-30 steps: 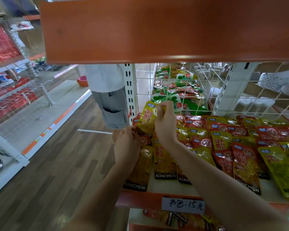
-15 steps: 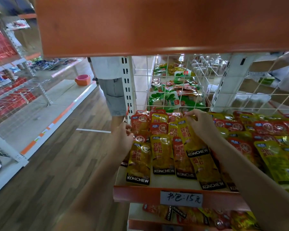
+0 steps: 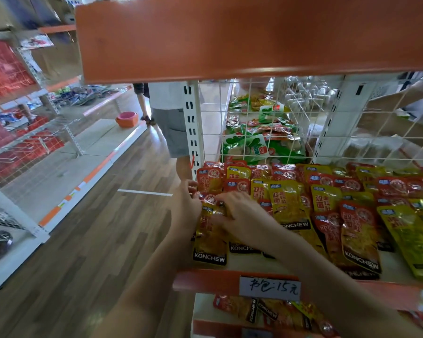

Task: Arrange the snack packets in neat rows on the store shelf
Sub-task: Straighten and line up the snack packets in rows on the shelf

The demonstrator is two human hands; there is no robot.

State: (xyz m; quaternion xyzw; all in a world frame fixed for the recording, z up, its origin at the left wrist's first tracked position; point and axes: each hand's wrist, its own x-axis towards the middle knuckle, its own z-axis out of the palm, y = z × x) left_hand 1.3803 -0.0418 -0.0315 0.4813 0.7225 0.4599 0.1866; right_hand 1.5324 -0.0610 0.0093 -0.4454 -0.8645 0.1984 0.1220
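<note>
While the left hand [image 3: 186,208] and right hand [image 3: 239,215] are pinching the corner packet [image 3: 209,236] just behind the price tag [image 3: 269,287], it is risking sliding off the shelf [image 3: 205,280].

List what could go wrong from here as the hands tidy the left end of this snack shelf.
1. The front-left packet hangs over the shelf's orange lip by the open aisle; a nudge from the left hand may tip it off.
2. The right hand presses on overlapping packets, so sliding one could drag neighbours askew.
3. The right forearm lies across the front row and might sweep packets forward when pulled back.
</note>
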